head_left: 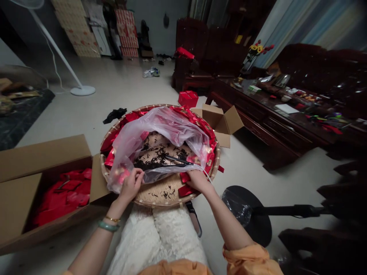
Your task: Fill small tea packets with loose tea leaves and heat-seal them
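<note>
One clear plastic bag (155, 141) in one round woven bamboo tray (160, 198) is clamped by the fingers of the left hand (131, 186) at seven o'clock; whether those of the right hand (199, 181) grip it at four o'clock cannot be told.

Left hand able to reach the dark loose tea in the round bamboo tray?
Probably yes: the left hand is close to the dark loose tea, with only the clear plastic bag between.

**No legible text anywhere**

Gold markings on the red packets (187, 114) in the round bamboo tray (160, 201): too small to read. Printing on far stacked cartons (127, 33) and the near-left cardboard box (43, 160): nothing readable.
</note>
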Available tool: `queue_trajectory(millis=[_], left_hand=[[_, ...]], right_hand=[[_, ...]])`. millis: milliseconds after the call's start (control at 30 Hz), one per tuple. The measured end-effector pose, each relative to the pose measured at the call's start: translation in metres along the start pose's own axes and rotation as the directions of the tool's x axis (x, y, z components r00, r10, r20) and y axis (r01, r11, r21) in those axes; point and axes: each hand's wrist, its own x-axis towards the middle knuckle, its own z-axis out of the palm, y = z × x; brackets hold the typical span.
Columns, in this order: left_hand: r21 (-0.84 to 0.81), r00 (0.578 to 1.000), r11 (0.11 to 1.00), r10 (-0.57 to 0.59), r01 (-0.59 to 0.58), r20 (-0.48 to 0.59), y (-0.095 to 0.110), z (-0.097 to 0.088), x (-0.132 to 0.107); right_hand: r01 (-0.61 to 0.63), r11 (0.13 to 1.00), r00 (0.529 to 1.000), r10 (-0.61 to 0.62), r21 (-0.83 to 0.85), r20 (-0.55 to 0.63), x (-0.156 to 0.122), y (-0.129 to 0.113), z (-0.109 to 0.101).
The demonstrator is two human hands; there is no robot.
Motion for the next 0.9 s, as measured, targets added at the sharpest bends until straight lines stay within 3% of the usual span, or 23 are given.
queue_trajectory(millis=[133,300,400,500,567,633,667,700,733,800,900], left_hand=[[0.069,0.995,0.995,0.072,-0.077,0.070,0.004,-0.004,-0.012],[0.144,0.935,0.981,0.075,-0.132,0.345,0.022,0.000,-0.028],[0.157,0.886,0.979,0.040,-0.127,0.462,0.039,0.003,-0.035],[0.137,0.852,0.981,0.043,-0.134,0.523,0.052,0.001,-0.035],[0.125,0.899,0.974,0.119,-0.187,0.422,0.058,-0.005,-0.030],[0.197,0.963,0.945,0.236,-0.259,0.134,0.064,-0.015,-0.016],[0.276,0.955,0.923,0.293,-0.269,-0.049,0.066,-0.021,-0.007],[0.368,0.920,0.901,0.325,-0.230,-0.220,0.069,-0.028,0.005],[0.446,0.895,0.882,0.314,-0.151,-0.318,0.071,-0.034,0.018],[0.525,0.868,0.851,0.270,-0.012,-0.417,0.072,-0.043,0.047],[0.542,0.937,0.827,0.059,0.148,-0.346,0.065,-0.048,0.087]], right_hand=[[0.151,0.974,0.983,-0.167,0.169,0.080,-0.008,0.011,-0.002],[0.218,0.919,0.965,-0.253,0.328,0.067,-0.025,0.014,-0.012],[0.160,0.913,0.985,-0.173,0.376,0.000,-0.027,0.009,-0.021],[0.062,0.954,0.979,-0.001,0.293,-0.206,-0.014,-0.001,-0.025],[0.029,0.987,0.957,0.018,0.157,-0.288,0.001,-0.009,-0.022],[-0.006,1.000,0.970,0.010,0.019,-0.244,0.015,-0.016,-0.016],[-0.021,0.999,0.979,0.014,-0.031,-0.201,0.022,-0.019,-0.012],[-0.026,0.997,0.987,0.015,-0.066,-0.161,0.027,-0.022,-0.010],[-0.024,0.996,0.991,0.012,-0.089,-0.134,0.030,-0.023,-0.008],[-0.015,0.994,0.993,0.003,-0.104,-0.119,0.033,-0.024,-0.007],[-0.026,0.998,0.985,0.015,-0.058,-0.169,0.026,-0.021,-0.012]])
